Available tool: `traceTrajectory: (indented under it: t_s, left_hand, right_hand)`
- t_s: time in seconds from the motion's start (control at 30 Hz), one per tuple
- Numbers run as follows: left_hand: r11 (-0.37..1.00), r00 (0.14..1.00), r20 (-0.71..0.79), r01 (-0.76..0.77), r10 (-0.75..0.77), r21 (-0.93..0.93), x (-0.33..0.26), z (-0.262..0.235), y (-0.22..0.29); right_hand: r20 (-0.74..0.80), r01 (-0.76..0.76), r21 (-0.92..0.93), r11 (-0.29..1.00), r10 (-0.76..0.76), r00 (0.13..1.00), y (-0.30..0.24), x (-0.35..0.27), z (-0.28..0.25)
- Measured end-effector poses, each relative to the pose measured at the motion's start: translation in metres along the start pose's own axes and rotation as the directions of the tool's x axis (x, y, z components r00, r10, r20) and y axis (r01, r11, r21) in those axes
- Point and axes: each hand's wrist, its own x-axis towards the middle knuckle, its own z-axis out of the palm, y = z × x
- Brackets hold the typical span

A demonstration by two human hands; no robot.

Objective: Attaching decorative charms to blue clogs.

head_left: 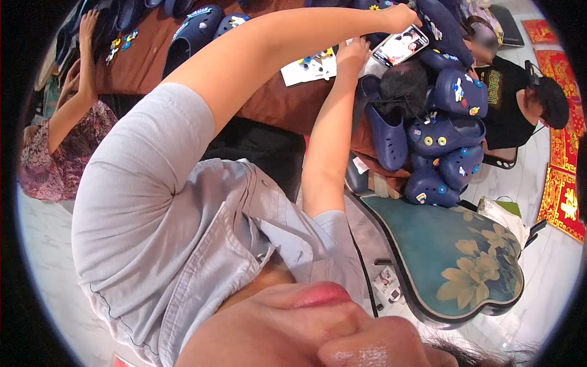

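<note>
My left arm reaches across to the far side of the table, and my left hand (400,18) is closed just above the phone (400,47). Whatever its curled fingers hold, if anything, is hidden. Between the phone and a white card (309,67) is my right hand (353,54), its fingers bent together over something I cannot make out. Small colourful shoe charms (315,59) lie on that card. The phone has a lit screen and leans beside a pile of dark blue clogs (446,134) decorated with charms.
A brown cloth (263,107) covers the table, with more clogs (195,30) along its far side and loose charms (122,44) at left. One person (64,147) works at the left, another (513,104) at the right. A blue-green floral chair seat (428,251) stands near my right side.
</note>
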Motion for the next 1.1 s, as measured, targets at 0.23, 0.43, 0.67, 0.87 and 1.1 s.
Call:
traceTrajectory:
  t_s: [0.23, 0.43, 0.67, 0.87, 1.1]
  left_hand:
    - [0.982, 0.916, 0.377, 0.079, -0.139, 0.17, -0.012, -0.056, 0.053]
    - [1.0, 0.956, 0.295, -0.004, 0.004, -0.002, -0.05, -0.158, 0.06]
    - [0.999, 0.999, -0.028, 0.033, -0.032, 0.032, -0.162, -0.302, 0.086]
    - [0.926, 0.921, -0.097, 0.369, -0.376, -0.084, -0.311, -0.353, 0.124]
    - [0.819, 0.834, -0.04, 0.53, -0.551, -0.221, -0.38, -0.302, 0.163]
  right_hand:
    - [-0.17, 0.069, 0.072, 0.995, -0.056, 0.984, 0.009, -0.032, -0.009]
    - [-0.245, 0.135, 0.266, 0.955, -0.068, 0.967, -0.028, -0.087, -0.038]
    - [-0.364, 0.142, 0.27, 0.952, -0.035, 0.931, -0.053, -0.181, -0.055]
    - [-0.31, 0.056, 0.319, 0.946, 0.049, 0.949, -0.053, -0.191, -0.052]
    - [-0.265, 0.132, 0.135, 0.982, -0.093, 0.96, -0.057, -0.143, -0.041]
